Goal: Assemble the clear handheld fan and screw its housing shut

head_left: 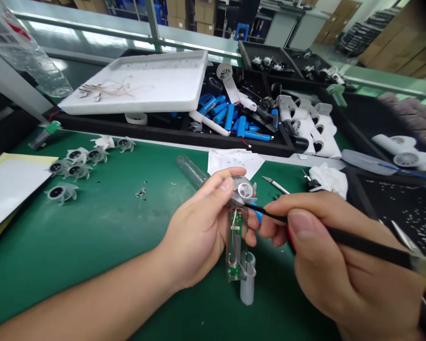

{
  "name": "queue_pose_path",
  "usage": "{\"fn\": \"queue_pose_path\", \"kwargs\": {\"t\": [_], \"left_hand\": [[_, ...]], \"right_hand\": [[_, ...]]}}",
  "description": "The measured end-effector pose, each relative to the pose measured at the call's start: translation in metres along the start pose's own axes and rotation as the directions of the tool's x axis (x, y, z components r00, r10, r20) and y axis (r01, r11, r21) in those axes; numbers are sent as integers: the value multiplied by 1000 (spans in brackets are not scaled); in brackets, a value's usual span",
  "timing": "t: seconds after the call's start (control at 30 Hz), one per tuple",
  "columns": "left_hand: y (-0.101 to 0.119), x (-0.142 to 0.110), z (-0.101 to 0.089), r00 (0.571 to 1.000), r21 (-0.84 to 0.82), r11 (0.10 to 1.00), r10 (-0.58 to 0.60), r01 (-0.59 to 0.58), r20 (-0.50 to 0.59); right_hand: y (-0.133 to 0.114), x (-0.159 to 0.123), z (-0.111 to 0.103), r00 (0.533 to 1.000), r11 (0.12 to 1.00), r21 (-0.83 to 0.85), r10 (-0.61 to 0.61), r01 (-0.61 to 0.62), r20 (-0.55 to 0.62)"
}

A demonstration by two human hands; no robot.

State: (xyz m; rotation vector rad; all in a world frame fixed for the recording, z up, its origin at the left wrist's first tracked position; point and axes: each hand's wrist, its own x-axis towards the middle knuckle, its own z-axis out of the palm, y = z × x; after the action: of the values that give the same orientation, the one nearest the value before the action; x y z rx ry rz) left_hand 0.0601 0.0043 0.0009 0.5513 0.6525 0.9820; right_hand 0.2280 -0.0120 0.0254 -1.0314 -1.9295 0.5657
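Left hand [197,229] clenches a clear handheld fan housing [236,246] above the green mat [92,246], long axis running near-far, while the nearer right hand [335,251] grips a black brush [365,245] pointing left at its fan head.

The circuit board [235,221] is green (the mat [92,265] too).

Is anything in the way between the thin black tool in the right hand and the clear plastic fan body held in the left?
Nothing visible stands between them. The tip of the slim black tool, gripped in the right hand, reaches the top of the clear plastic fan body, which the left hand holds from the other side.
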Motion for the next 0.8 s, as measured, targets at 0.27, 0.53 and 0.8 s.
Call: {"fn": "queue_pose_path", "kwargs": {"t": [0.27,0.53,0.8], "left_hand": [[1,0,2,1000,23,1000,-16,17,-18],[-2,-1,-1,999,18,999,-41,41,-6],[0,-7,7,996,46,995,-82,83,-27]], "right_hand": [[-5,4,-3,996,996,25,90,-90,26],[-6,5,-8,990,993,-8,119,-119,69],[-18,7,-19,956,956,109,258,-273,139]]}}
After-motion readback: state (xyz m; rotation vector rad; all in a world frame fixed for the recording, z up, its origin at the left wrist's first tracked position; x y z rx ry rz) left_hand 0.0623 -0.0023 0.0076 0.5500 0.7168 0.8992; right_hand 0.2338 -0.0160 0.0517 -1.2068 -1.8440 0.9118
